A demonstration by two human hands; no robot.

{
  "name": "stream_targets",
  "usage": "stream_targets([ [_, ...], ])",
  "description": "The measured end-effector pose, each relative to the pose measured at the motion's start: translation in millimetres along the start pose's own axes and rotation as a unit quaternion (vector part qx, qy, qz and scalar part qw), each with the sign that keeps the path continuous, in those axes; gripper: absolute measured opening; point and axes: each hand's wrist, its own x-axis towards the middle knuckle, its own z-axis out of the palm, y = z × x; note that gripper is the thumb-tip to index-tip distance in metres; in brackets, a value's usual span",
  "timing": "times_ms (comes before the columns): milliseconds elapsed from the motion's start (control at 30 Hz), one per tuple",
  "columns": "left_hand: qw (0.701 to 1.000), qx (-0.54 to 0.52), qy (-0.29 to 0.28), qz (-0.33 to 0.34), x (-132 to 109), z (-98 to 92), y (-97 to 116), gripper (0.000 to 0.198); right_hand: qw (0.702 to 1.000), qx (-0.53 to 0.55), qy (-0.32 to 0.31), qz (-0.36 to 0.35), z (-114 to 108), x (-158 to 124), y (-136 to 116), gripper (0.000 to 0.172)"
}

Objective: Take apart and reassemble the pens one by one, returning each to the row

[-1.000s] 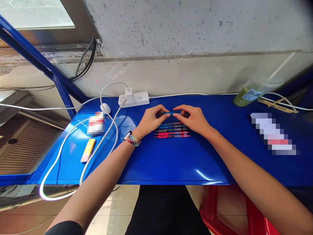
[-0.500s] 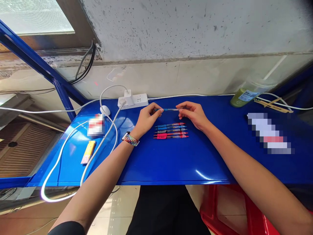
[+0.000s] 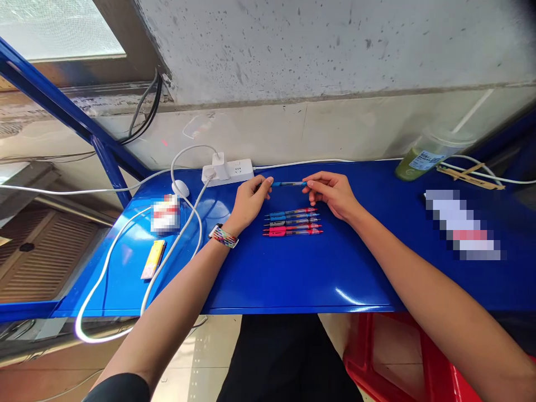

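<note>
A pen with a clear barrel and blue parts (image 3: 288,183) lies level between my two hands, over the far part of the blue table (image 3: 335,279). At its left end, the fingers of my left hand (image 3: 252,198) are closed on it. My right hand (image 3: 331,192) pinches its right end between thumb and fingertips. Just below the hands, several pens (image 3: 292,222) rest side by side in a row on the table, with blue, black and red grips. A patterned woven band circles my left wrist.
Left of my hands are a white power strip (image 3: 240,171) with plugs, a white mouse (image 3: 181,188), looping white cables and a small yellow box (image 3: 153,259). At right stand a cup of green drink (image 3: 421,159) and a blurred long packet (image 3: 463,226). A red stool (image 3: 362,357) is below.
The pen stays held between both hands and has risen very slightly in view. The pens in the row keep their places, and the view has shifted a little.
</note>
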Motion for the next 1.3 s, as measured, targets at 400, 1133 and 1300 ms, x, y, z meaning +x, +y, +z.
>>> stream_targets([
  [400, 0.999, -0.040, -0.008, -0.026, 1, 1.8, -7, 0.076, 1.000, 0.001, 0.001, -0.003, 5, -2, 2, 0.057],
  [1133, 0.998, -0.055, -0.013, -0.001, 3, -0.6, -8, 0.028, 0.997, 0.048, 0.044, 0.033, -2, 6, 10, 0.048],
  [1300, 1.000, 0.007, 0.007, -0.024, 4, -2.8, -12, 0.069, 0.997, 0.056, 0.043, 0.039, -3, 7, 9, 0.038],
])
